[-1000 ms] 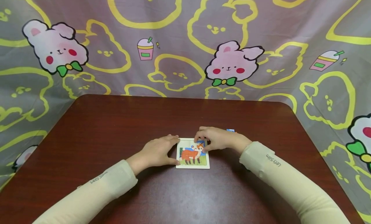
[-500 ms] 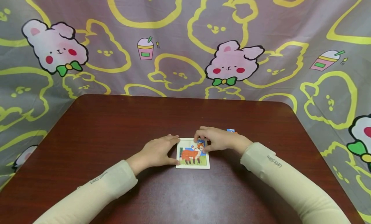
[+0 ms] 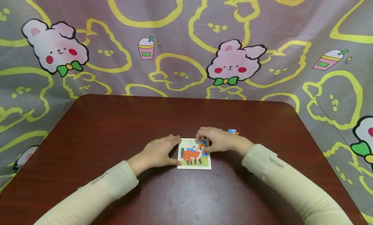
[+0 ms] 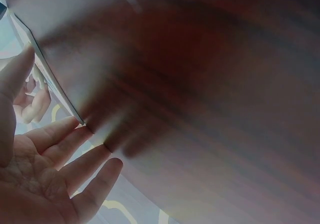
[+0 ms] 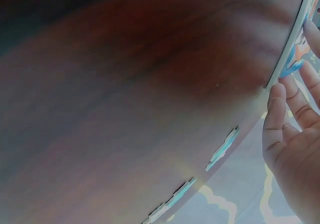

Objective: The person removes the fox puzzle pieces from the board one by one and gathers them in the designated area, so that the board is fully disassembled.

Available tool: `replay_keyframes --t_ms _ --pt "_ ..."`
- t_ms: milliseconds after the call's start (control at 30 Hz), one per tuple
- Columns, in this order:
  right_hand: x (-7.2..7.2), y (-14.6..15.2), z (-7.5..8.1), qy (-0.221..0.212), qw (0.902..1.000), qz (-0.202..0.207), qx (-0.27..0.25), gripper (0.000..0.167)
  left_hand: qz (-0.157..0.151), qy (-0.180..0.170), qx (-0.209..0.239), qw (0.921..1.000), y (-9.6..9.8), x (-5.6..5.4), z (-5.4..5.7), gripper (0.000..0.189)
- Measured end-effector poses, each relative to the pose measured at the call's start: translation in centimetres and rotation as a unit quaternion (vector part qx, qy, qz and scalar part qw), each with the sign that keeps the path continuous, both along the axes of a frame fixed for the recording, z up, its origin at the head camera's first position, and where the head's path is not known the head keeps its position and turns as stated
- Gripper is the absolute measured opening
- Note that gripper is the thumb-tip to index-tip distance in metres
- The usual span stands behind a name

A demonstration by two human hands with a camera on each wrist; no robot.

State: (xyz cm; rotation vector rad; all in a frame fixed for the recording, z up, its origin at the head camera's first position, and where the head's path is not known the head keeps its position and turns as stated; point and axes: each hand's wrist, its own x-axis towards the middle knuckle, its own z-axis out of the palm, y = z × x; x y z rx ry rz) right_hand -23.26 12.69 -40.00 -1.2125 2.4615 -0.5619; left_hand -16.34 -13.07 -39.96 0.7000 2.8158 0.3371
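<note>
A pale-framed jigsaw puzzle (image 3: 190,157) showing an orange fox lies flat on the table, with bare backing at its upper left. My left hand (image 3: 157,151) spans the puzzle's left edge, thumb at the near corner and fingertips at the far one. Its fingers look mostly straight in the left wrist view (image 4: 47,176). Over the upper right part, my right hand (image 3: 217,139) pinches a puzzle piece (image 3: 201,147) with the fox's head between thumb and fingers. In the right wrist view that piece's blue edge (image 5: 292,69) stands slightly raised; fingers partly cover it.
Behind my right hand lie loose puzzle pieces; one blue and orange piece (image 3: 233,131) shows beyond the wrist. Two loose clusters, a nearer one (image 5: 170,201) and another piece (image 5: 222,149), appear in the right wrist view. A patterned curtain (image 3: 180,73) borders the dark red table (image 3: 140,118).
Both hands stay almost in place at the puzzle. My right hand shifts very slightly, and a bit more of the loose pieces shows behind it.
</note>
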Motion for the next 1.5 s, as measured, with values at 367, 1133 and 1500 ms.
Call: replay_keyframes --t_ms 367,1133,1500 --pt "0.0 0.3 -0.2 0.003 0.9999 -0.001 -0.015 0.035 -0.001 0.001 0.002 1.0 0.0 0.0 0.0 0.085" --pt "0.0 2.0 0.1 -0.011 0.9971 -0.026 -0.07 0.037 0.009 -0.003 0.006 0.9999 -0.2 0.3 -0.6 0.085" --pt "-0.1 3.4 0.7 -0.034 0.992 -0.074 -0.096 0.041 0.006 -0.002 0.0 1.0 -0.1 0.2 -0.3 0.086"
